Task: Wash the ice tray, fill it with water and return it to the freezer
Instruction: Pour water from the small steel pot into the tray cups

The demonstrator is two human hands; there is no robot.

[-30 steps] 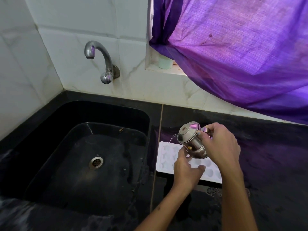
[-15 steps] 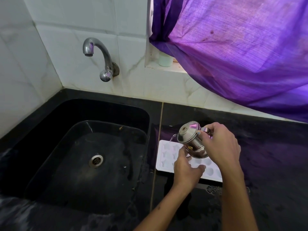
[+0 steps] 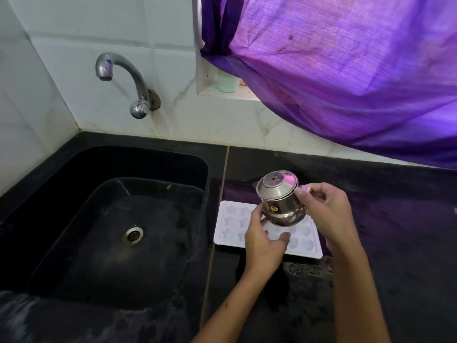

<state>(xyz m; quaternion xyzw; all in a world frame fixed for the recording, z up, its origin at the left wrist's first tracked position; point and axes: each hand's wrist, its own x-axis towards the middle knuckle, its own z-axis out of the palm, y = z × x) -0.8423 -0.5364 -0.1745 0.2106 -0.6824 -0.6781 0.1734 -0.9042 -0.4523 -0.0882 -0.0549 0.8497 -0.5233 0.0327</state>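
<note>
A white ice tray [image 3: 230, 226] with star- and shell-shaped cells lies flat on the black counter [image 3: 400, 233], just right of the sink. Above its middle I hold a small steel pot [image 3: 282, 204] with a lid, its spout pointing left. My right hand [image 3: 326, 211] grips the pot's handle, thumb on top. My left hand [image 3: 264, 246] cups the pot from below and from the left, with its thumb on the pot's side and its fingers curled under the base. Both hands hide the tray's middle cells.
The black sink [image 3: 74, 167] with its drain [image 3: 132, 235] lies to the left, under a wall tap [image 3: 118, 68] that is not running. A purple curtain [image 3: 346, 70] hangs over the counter's back right. A pale green container [image 3: 228, 82] stands on the sill.
The pot has tipped back nearer to upright and the thin stream at its spout is gone. Both hands keep their hold over the tray.
</note>
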